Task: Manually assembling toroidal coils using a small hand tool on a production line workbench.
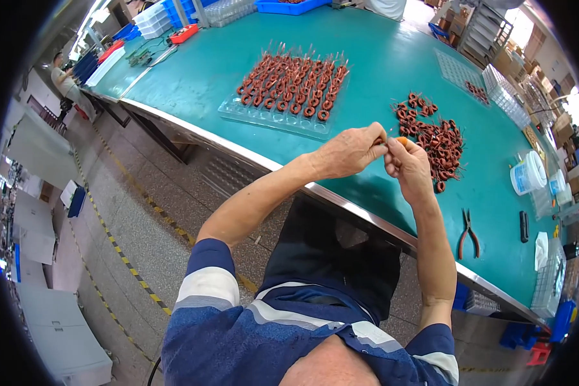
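Note:
My left hand and my right hand meet fingertip to fingertip above the front part of the green table. Both are closed in a pinch on a small reddish-brown copper-wound ring coil, mostly covered by the fingers. A bit of orange shows at a right fingertip; I cannot tell what it is. Just beyond my right hand lies a loose heap of copper-wound ring coils with thin wire ends sticking out. To the left, a clear plastic tray bears several rows of similar coils, leads pointing up.
Red-handled pliers and a black tool lie to the right on the green table. White tubs stand at the right edge. Another clear tray lies at the far right. A person stands far left.

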`<state>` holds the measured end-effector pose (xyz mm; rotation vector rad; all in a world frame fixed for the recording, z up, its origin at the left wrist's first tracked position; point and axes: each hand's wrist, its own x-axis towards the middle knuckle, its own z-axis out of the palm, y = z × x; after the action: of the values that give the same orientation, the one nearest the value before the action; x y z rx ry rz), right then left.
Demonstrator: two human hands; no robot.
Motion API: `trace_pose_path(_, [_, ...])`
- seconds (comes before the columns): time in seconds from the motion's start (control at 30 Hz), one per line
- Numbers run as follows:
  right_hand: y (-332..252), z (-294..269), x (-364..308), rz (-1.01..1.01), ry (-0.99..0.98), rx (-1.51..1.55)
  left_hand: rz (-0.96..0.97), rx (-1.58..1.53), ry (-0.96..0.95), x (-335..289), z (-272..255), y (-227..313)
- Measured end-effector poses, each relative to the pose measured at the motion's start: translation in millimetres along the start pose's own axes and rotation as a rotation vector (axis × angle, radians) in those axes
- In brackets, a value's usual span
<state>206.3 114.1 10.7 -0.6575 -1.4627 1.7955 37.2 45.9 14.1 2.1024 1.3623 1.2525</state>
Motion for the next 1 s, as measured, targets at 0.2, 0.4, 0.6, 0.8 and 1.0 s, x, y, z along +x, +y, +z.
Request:
trace_pose_path(0.2, [-2,-6,-3,0.180,-0.077,0.069,-0.015,0.080,-0.229,-3,-25,12])
trace_pose_path(0.4, [3,22,-15,-0.195,0.175,-0.468,-0.075,0.107,-0.083,-11,-15,5])
trace_pose_path(0.6, [-5,15,-9,-0.185,0.101,-0.216,-0.203,-0.907,0.110,-21,15,3])
trace_pose_path(0.8, [-3,8,-7,-0.048,0.142,-0.286,-0.257,-0.985,0.152,-22,20,3])
trace_pose_path(1.0, [4,14,-4,-0.182,0.102,-0.195,-0.378,-0.827,0.148,-20,18,4])
